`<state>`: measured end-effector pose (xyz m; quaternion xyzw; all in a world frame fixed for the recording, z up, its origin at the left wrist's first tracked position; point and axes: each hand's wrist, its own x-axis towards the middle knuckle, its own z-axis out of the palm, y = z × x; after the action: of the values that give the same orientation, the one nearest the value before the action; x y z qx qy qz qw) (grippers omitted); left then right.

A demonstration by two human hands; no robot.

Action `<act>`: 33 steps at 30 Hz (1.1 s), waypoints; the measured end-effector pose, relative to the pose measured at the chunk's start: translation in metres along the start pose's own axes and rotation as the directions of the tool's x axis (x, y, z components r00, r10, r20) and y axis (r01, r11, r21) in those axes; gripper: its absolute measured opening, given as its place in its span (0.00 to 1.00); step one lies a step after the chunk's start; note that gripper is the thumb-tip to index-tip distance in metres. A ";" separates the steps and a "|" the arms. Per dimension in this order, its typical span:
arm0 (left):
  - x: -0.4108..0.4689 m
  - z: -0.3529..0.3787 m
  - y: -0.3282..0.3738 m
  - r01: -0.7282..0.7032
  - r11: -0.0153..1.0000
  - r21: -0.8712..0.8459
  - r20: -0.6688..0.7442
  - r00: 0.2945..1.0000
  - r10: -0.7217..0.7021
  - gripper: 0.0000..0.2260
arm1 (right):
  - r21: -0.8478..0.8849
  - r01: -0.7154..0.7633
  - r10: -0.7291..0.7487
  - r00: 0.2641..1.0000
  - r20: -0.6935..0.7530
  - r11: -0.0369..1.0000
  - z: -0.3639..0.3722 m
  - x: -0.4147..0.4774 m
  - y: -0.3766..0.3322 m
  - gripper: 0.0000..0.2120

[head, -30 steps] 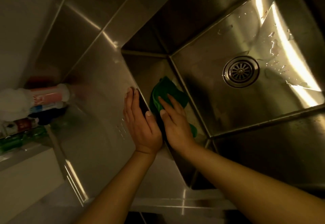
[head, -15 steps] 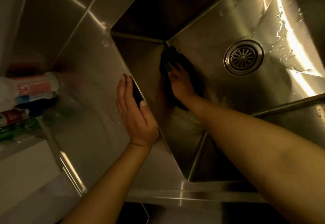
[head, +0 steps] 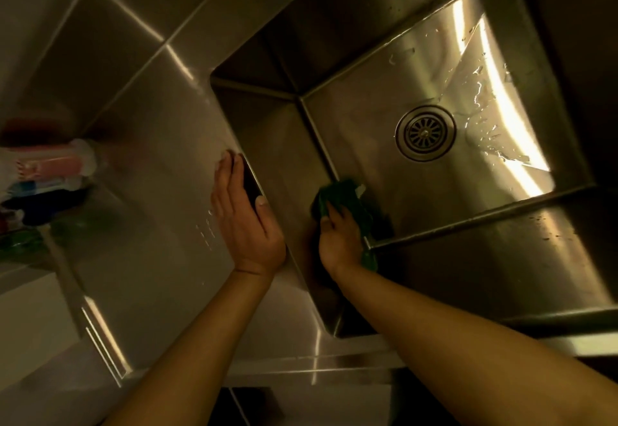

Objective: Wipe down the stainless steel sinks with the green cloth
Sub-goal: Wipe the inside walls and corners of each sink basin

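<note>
The stainless steel sink (head: 368, 151) fills the frame's right half: a deep square basin, wet and glinting on its right side. The green cloth (head: 347, 201) is crumpled in the basin's lower-left floor corner, at frame centre

We read no text anywhere. The bottles (head: 50, 165) at the left edge of the counter (head: 160, 225) carry pink and blue labels, but their print is too blurred to make out.

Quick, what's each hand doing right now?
Left hand: open, lying flat on the counter at the sink's edge.
Right hand: holding the cloth down inside the sink.
</note>
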<state>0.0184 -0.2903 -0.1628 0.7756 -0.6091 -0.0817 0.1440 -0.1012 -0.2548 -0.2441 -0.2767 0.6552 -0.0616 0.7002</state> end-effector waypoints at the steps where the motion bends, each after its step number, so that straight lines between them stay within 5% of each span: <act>1: 0.000 0.000 0.000 0.000 1.000 0.001 0.000 1.000 0.000 0.26 | 0.002 0.024 -0.024 1.000 -0.005 1.000 0.000 -0.006 -0.003 0.22; 14: 0.000 -0.003 0.006 0.018 0.999 -0.045 0.011 1.000 -0.018 0.26 | 0.132 0.456 -0.465 0.883 0.056 0.880 0.002 0.005 -0.094 0.21; 21: -0.003 -0.002 0.001 -0.010 0.999 -0.054 -0.010 1.000 0.009 0.25 | 0.082 0.327 -0.336 0.922 0.190 0.942 -0.011 0.089 -0.132 0.24; 28: -0.003 -0.003 0.003 -0.013 0.999 -0.041 -0.022 1.000 0.012 0.24 | 0.058 0.279 -0.282 0.903 0.325 0.959 -0.047 0.065 -0.106 0.25; 33: -0.026 -0.001 0.026 0.192 0.981 0.006 -0.038 0.981 -0.192 0.23 | 0.078 0.304 -0.306 0.838 0.452 0.949 -0.072 0.020 -0.081 0.25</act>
<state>-0.0117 -0.2708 -0.1544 0.8329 -0.5289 -0.0777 0.1432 -0.1449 -0.3544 -0.2227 -0.3830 0.4185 -0.1060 0.8166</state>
